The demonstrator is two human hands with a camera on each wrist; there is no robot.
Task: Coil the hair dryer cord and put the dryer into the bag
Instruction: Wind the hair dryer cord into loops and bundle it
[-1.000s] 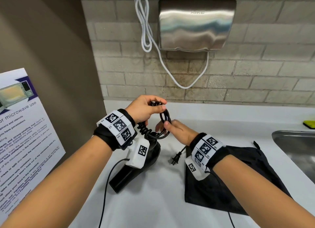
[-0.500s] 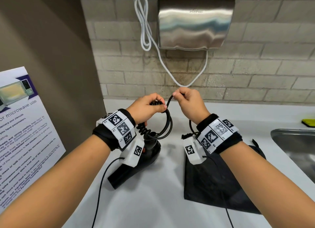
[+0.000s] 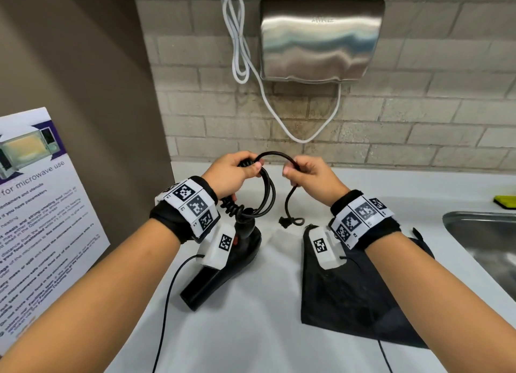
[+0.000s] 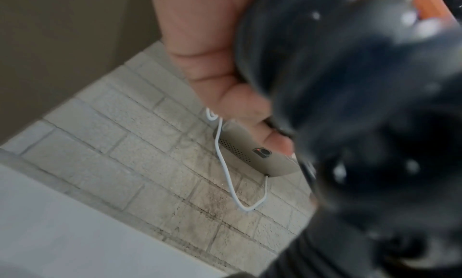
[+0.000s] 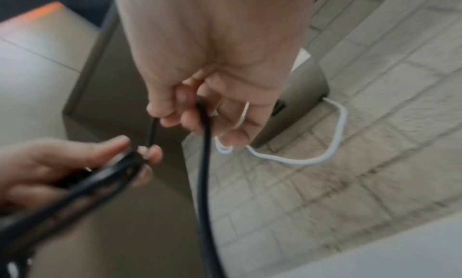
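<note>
Cord loops round, smooth black, between hands.

So the dryer sits on the counter left of the bag, with the plug between them. Sink is off to the right, poster on the left, hand dryer on the wall behind.

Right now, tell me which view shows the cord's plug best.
The head view: the plug dangles clear over the counter, below the right hand. The right wrist view shows only cord running down out of frame; the left wrist view is blurred black, no plug discernible.
</note>
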